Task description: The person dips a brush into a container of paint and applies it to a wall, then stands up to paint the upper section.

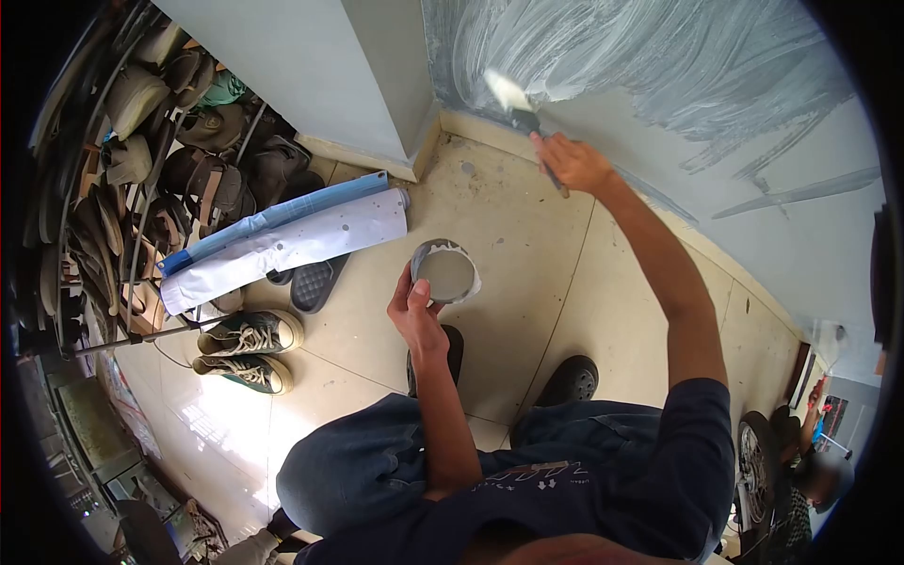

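My left hand (417, 318) is wrapped round the side of a small round tub (475, 282), its thumb over the rim. Smooth grey paint (446, 274) fills the tub, and white smears coat its rim. Higher up to the right, my right hand (571, 163) grips the handle of a paintbrush (509, 92). The pale bristles point up and left, overlapping the bottom of the wall (650, 66) in this view. Streaky grey-white strokes cover the wall's upper part; plainer light grey shows below them.
A shoe rack (141, 217) packed with footwear stands at left. Rolled sheets (292, 250), a dark slipper (317, 282) and lace-up sneakers (247, 353) lie near it. A pillar (377, 85) juts out beside the wall. Another person (822, 476) is at far right by a wheel (753, 471).
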Demonstrator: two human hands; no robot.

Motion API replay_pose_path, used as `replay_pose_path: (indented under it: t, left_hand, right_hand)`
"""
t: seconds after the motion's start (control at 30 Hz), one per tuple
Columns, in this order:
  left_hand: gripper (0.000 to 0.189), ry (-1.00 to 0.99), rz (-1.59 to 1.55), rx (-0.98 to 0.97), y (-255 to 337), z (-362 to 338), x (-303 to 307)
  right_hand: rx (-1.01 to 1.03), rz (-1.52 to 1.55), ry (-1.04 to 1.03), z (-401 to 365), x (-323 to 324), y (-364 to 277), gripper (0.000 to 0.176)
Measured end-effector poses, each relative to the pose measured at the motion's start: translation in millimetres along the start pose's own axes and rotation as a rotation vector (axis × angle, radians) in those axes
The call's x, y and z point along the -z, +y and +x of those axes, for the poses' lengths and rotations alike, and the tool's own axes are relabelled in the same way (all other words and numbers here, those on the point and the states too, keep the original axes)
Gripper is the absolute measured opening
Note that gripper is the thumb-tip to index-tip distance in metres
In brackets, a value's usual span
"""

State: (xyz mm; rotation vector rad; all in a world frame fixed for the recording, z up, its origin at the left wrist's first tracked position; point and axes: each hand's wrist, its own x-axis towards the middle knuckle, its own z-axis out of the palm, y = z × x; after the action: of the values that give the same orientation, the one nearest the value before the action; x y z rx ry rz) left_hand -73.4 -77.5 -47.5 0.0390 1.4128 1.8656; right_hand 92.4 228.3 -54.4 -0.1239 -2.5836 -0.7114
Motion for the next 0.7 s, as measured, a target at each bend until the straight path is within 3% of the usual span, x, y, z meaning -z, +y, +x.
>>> replay_pose_path:
  t: [0.2, 0.33, 0.47, 0.63, 0.7]
  left_hand:
    - [0.076, 0.025, -0.007, 0.001, -1, 0, 3]
    - [0.077, -0.010, -0.031, 0.000, -1, 0, -4]
    - [0.079, -0.049, -0.031, 0.015, -4, -1, -11]
    - [0.078, -0.056, -0.035, 0.021, -5, 3, -21]
    - [0.078, -0.078, -0.034, 0.022, -7, 4, -24]
  right_hand:
    - [-0.008, 0.165, -0.217, -10, -31, -8, 0.036]
    - [0.008, 0.138, -0.335, 8, 30, 36, 0.035]
    - [0.166, -0.040, -0.070, 27, 122, 83, 0.045]
    - [0.046, -0.092, 0.072, 45, 213, 133, 0.047]
    - [0.077, -0.253, 0.280, 44, 219, 140, 0.047]
